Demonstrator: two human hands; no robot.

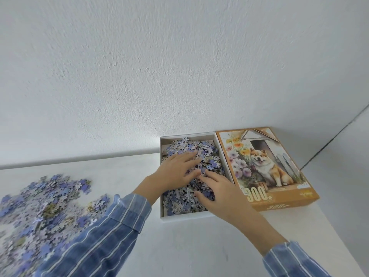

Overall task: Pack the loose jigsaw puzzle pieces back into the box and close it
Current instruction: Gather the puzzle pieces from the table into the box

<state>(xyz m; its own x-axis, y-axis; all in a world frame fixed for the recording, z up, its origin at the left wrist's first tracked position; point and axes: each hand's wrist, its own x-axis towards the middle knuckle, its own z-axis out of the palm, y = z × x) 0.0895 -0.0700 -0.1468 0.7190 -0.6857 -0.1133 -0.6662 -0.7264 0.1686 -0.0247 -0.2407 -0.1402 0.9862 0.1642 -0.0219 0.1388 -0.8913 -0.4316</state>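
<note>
An open white box tray (162,214) stands on the white table against the wall, heaped with bluish puzzle pieces (179,202). My left hand (175,168) lies flat on the heap, fingers spread. Just right of it, my right hand (219,193) also rests palm down on the pieces, fingers apart. Neither hand visibly grips a piece. The orange lid (263,166), printed with a dog and flowers, lies face up touching the tray's right side. A large loose pile of pieces (40,208) is spread over the table at the left.
A white textured wall (179,76) rises right behind the box. The table's right edge (331,232) runs diagonally past the lid, with a wall corner beyond. My blue striped sleeves cross the lower part of the view.
</note>
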